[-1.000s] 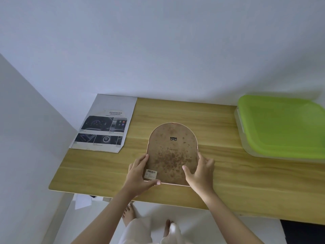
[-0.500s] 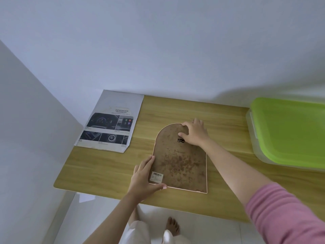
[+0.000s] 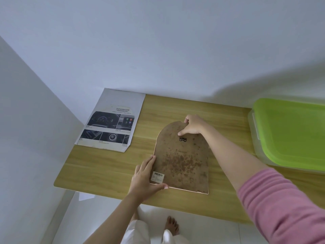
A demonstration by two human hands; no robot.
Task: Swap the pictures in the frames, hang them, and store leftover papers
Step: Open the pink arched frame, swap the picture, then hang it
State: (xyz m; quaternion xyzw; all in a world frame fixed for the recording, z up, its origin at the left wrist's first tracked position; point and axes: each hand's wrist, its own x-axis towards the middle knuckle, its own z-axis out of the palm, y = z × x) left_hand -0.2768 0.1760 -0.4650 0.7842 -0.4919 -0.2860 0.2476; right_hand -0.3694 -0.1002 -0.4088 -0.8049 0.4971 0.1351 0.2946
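An arch-topped picture frame [image 3: 182,159] lies face down on the wooden table [image 3: 109,169]; its stained brown backing, a small black hanger and a barcode sticker face up. My left hand [image 3: 146,178] holds the frame's lower left corner, thumb along the bottom edge. My right hand [image 3: 192,126] pinches the arched top of the backing, thumb on the board just above the hanger. A printed sheet [image 3: 112,124] with car-interior photos lies flat at the table's far left.
A clear plastic box with a green lid [image 3: 290,134] stands at the table's right end. White walls close in behind and on the left. My bare feet and a white floor show below the near edge.
My right hand left the frame's lower right edge and reached to its arched top, where it now grips the backing. The left hand stayed at the lower left corner.
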